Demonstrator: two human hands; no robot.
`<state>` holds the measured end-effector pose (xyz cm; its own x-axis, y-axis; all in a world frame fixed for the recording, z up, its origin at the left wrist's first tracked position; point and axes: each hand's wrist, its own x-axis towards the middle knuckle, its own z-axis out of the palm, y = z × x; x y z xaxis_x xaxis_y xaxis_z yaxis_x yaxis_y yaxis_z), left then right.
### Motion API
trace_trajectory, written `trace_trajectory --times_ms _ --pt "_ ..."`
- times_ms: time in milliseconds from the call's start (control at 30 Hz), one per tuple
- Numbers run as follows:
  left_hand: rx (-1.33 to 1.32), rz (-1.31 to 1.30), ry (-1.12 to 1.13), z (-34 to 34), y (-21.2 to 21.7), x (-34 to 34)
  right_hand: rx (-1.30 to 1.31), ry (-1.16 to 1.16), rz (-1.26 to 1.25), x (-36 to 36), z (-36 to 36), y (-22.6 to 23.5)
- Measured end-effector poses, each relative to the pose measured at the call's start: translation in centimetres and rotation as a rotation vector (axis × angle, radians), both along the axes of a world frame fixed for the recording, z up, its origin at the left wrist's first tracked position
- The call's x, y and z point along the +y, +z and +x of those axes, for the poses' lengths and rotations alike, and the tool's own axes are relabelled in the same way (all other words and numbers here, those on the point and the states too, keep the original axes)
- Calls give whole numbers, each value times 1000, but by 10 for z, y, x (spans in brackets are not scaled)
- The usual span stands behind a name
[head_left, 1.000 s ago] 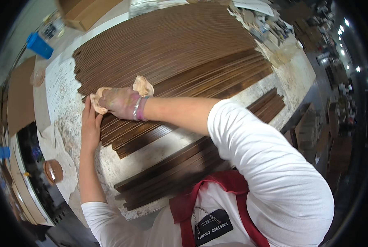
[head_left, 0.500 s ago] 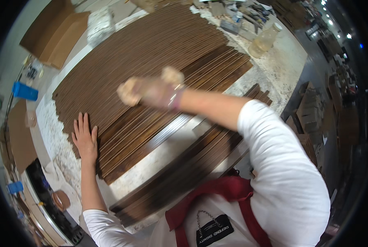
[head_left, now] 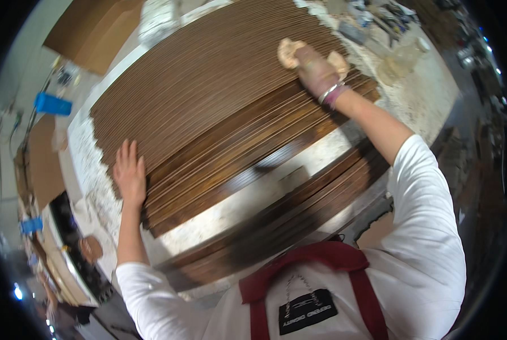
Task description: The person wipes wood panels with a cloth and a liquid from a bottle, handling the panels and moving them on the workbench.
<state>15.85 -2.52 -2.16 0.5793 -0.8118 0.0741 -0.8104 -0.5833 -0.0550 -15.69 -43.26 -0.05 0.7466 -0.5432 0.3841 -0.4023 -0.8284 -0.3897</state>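
Long brown wooden strips (head_left: pixel 208 85) lie side by side across the white table. The nearer ones look darker and glossy, the farther ones duller. My left hand (head_left: pixel 130 173) rests flat on the left ends of the strips, fingers stretched out. Toward the right ends, my right hand (head_left: pixel 317 73) presses a crumpled, cream-coloured cloth (head_left: pixel 290 54) onto the strips. The cloth sticks out on both sides of the hand, which seems to wear a thin, purplish glove with a shiny band at the wrist.
Another stack of brown strips (head_left: pixel 270 226) lies along the near edge, by my body. A jar of yellowish liquid (head_left: pixel 401 61) stands at the right, near scattered tools (head_left: pixel 381 20). At the left are an open cardboard box (head_left: pixel 94 37) and a blue container (head_left: pixel 53 104).
My right hand has swept with the cloth to the right and away from me along the strips. My left hand stays on the left ends. The whole view has shifted slightly.
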Motion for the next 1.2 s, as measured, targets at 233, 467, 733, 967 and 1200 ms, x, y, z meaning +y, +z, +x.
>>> trace_trajectory --times_ms 233,467,733,967,1200 --pt "0 -91 35 -2 3 -5 89 313 117 144 109 4" --pt "78 -170 -36 -17 20 1 -387 -107 1211 77 52 33" --pt "31 -95 4 6 2 -22 89 476 -35 206 171 3" --pt "13 -142 47 3 -4 -9 219 180 -227 97 85 -1" --pt "12 -169 24 2 -1 -19 260 539 -110 212 174 4"
